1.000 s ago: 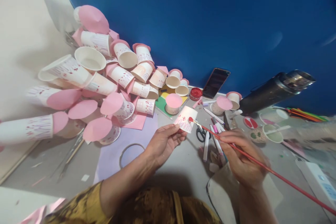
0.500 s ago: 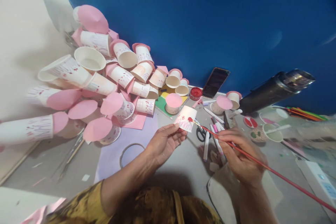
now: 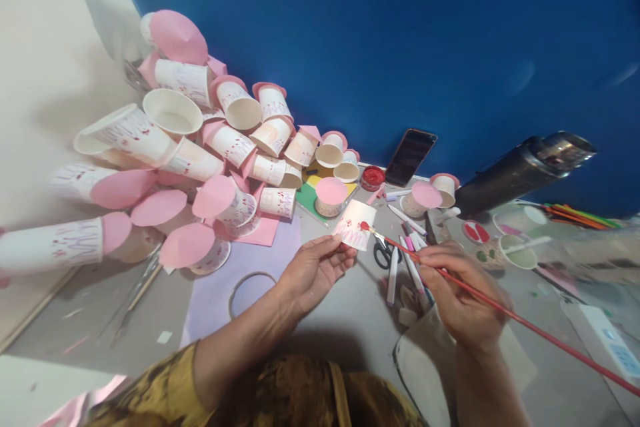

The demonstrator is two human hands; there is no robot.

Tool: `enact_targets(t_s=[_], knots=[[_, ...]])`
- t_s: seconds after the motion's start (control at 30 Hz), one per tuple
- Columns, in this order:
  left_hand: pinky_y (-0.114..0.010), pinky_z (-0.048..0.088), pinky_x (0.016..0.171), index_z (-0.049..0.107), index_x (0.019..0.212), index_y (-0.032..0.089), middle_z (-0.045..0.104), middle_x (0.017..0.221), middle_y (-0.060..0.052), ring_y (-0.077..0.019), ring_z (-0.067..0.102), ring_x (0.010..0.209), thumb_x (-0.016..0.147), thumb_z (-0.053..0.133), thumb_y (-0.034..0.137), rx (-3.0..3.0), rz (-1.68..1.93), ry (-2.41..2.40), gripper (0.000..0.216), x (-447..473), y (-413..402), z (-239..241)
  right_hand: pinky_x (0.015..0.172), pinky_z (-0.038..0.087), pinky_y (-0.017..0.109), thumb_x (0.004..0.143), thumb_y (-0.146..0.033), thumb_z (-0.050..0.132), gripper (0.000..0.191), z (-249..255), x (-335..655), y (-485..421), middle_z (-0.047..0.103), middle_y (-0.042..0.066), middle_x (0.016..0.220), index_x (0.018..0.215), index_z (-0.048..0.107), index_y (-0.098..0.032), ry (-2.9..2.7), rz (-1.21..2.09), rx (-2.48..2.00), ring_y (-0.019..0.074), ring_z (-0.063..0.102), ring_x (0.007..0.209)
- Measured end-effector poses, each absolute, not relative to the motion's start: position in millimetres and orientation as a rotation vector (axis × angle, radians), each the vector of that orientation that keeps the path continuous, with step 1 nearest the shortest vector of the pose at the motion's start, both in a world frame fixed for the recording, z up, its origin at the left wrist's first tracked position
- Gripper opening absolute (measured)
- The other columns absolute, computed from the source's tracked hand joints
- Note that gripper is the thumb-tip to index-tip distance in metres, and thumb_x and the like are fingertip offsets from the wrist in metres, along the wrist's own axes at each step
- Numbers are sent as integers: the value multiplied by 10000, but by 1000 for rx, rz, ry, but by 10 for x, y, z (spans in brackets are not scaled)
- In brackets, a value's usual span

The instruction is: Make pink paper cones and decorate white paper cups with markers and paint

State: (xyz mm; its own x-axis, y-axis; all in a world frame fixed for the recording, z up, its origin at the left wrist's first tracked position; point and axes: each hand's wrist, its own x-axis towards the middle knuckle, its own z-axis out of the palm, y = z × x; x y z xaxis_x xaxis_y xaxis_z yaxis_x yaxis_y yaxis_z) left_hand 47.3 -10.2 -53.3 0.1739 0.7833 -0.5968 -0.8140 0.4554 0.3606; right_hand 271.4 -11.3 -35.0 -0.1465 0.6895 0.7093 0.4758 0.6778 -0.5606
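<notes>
Between the fingers of my left hand (image 3: 320, 267) is a white paper cup (image 3: 356, 217), tilted, with red dabs and purple strokes on its side. My right hand (image 3: 463, 293) grips a long red paintbrush (image 3: 500, 309) like a pen. Its red-loaded tip meets the cup's wall, or lies right in front of it. Just behind the held cup stands a small cup with a pink round top (image 3: 331, 191). Black-handled scissors (image 3: 384, 255) and several markers (image 3: 393, 277) lie between my hands on the table.
Decorated paper cups (image 3: 235, 147) with pink tops are piled at left. A red paint pot (image 3: 373, 177), a leaning phone (image 3: 411, 157) and a dark thermos (image 3: 520, 177) stand along the blue wall (image 3: 400, 33). A tape roll (image 3: 253, 277) rests on purple paper (image 3: 210, 307). A power strip (image 3: 607, 333) lies right.
The brush tip has shifted very slightly up and right on the cup, and the red dab there looks larger. My left hand and the cup have barely moved.
</notes>
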Motion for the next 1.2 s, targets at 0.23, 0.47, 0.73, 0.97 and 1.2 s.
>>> enact_targets(t_s=[0.23,0.47,0.73,0.97,1.2], knots=[[-257,585,674,671,763,80,695,724,-89,-152,709,664,925,591,34,-61,1137,831,186,471,-109,-510,770,588,398,821,-70,713,182,-351,2718,-107,753,27,847,905,737,-231,-1698,239,-881,225,726,807],[-258,588,664,676,767,71,696,718,-89,-150,708,653,934,577,32,-56,1136,825,198,477,-102,-508,767,562,392,827,-53,701,196,-327,2701,-106,750,23,840,908,727,-230,-1795,257,-884,222,711,794],[-253,586,661,669,755,76,697,707,-83,-147,707,647,937,569,29,-53,1135,832,213,475,-96,-504,810,542,400,821,-10,692,248,-343,2716,-125,738,30,877,945,732,-221,-1714,292,-859,221,698,845],[-255,588,667,669,745,80,697,706,-85,-154,712,657,934,577,32,-52,1141,826,215,481,-106,-523,789,542,387,827,1,684,252,-324,2702,-125,740,30,890,951,724,-215,-1809,325,-863,210,696,830],[-253,591,663,671,746,86,699,699,-82,-152,710,651,933,576,28,-60,1142,831,218,475,-100,-518,798,545,398,815,8,688,265,-320,2691,-136,736,24,879,952,731,-214,-1754,302,-825,211,699,821]])
